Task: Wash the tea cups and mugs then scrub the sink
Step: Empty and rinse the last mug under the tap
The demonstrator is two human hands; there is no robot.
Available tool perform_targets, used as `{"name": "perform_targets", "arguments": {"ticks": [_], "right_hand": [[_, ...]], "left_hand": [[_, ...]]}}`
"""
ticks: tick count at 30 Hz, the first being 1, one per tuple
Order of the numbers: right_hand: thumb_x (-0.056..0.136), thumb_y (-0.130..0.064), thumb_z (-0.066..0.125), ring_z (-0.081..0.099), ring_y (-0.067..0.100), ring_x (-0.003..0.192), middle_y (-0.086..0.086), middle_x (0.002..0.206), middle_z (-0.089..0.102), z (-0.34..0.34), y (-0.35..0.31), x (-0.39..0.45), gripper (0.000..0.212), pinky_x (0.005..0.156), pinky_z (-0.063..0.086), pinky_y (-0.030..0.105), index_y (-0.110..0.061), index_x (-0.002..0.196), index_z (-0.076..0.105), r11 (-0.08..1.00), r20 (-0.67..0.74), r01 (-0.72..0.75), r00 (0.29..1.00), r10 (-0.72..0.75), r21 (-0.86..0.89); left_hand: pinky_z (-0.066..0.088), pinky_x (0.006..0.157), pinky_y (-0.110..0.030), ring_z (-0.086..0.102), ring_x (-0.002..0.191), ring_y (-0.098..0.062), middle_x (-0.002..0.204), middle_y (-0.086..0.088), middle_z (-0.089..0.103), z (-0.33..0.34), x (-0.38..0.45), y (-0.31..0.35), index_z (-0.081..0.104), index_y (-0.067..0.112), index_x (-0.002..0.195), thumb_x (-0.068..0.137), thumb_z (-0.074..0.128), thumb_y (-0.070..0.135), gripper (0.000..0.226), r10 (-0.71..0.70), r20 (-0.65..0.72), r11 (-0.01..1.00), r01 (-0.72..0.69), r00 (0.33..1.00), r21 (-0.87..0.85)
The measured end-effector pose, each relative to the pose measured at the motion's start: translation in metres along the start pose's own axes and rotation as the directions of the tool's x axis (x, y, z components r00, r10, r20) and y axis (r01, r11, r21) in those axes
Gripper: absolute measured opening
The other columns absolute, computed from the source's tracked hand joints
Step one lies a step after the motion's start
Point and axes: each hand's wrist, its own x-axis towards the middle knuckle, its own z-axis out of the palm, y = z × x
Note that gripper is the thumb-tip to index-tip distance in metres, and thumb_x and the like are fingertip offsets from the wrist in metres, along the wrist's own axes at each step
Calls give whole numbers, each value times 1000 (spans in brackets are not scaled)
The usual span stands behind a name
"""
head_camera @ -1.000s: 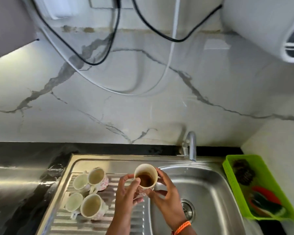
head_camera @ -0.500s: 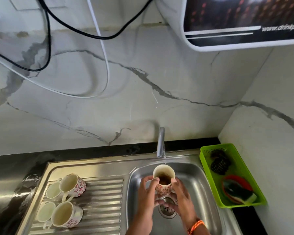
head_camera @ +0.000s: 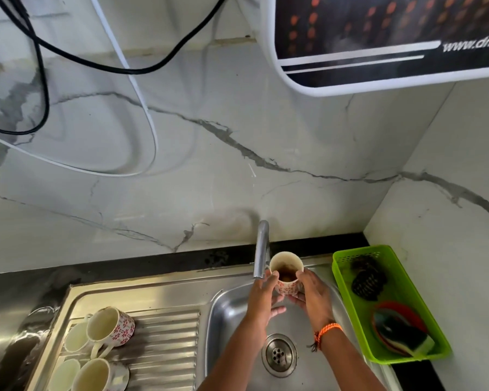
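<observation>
A white cup with red flower marks (head_camera: 285,266) is held over the steel sink basin (head_camera: 229,303), close to the right of the tap spout (head_camera: 261,249). Brown liquid shows inside it. My left hand (head_camera: 263,297) grips its left side and my right hand (head_camera: 312,294) grips its right side. No water runs from the tap. Several more cups (head_camera: 108,328) of the same pattern lie on the ribbed drainboard (head_camera: 164,345) at the left.
A green plastic basket (head_camera: 347,266) at the sink's right holds a dark scrubber (head_camera: 367,280) and a sponge (head_camera: 404,337). The drain (head_camera: 279,354) lies below my hands. A white appliance (head_camera: 378,43) hangs above right; cables run across the marble wall.
Both hands carried the cup from the drainboard's edge rightwards over the basin and then up beside the tap spout. The view swung to the right.
</observation>
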Motion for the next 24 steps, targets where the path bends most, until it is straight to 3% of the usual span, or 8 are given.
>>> {"name": "perform_targets", "arguments": {"ticks": [6, 10, 15, 18, 24], "right_hand": [[99, -28, 67, 71, 33, 106, 17, 121, 68, 17, -10, 26, 29, 70, 66, 36, -14, 124, 69, 998, -33, 14, 999, -16, -55], [89, -44, 76, 73, 30, 102, 14, 116, 70, 34, -11, 33, 34, 71, 67, 39, -20, 113, 73, 997, -56, 13, 998, -18, -81], [78, -61, 79, 74, 26, 100, 8, 109, 73, 55, -10, 32, 51, 74, 67, 44, -23, 111, 69, 994, -58, 8, 998, -14, -107], [81, -60, 78, 75, 26, 97, 7, 111, 71, 65, -6, 28, 53, 73, 67, 44, -22, 115, 66, 989, -55, 18, 998, -26, -145], [70, -71, 70, 77, 23, 90, 9, 111, 74, 66, 11, 12, 51, 77, 67, 46, -39, 109, 62, 953, -7, 129, 991, -136, -273]], "left_hand": [[63, 83, -47, 67, 117, -37, 125, -17, 68, 1, 26, 21, 59, 11, 129, 98, 71, 45, 47, -70, -44, 991, 65, 997, -113], [57, 100, -57, 69, 104, -35, 107, -19, 70, -6, 32, 29, 62, 4, 125, 110, 51, 37, 38, -76, -98, 988, 61, 992, -142], [57, 97, -52, 70, 103, -33, 112, -21, 70, -17, 25, 43, 63, 13, 115, 103, 61, 50, 39, -68, -109, 987, 52, 992, -151], [57, 100, -54, 70, 101, -34, 112, -22, 67, -25, 19, 45, 61, 16, 105, 99, 66, 51, 37, -63, -123, 983, 40, 990, -181], [50, 110, -59, 68, 113, -43, 116, -25, 70, -45, 11, 29, 61, 9, 118, 98, 69, 45, 42, -89, -123, 967, 56, 989, -248]]}}
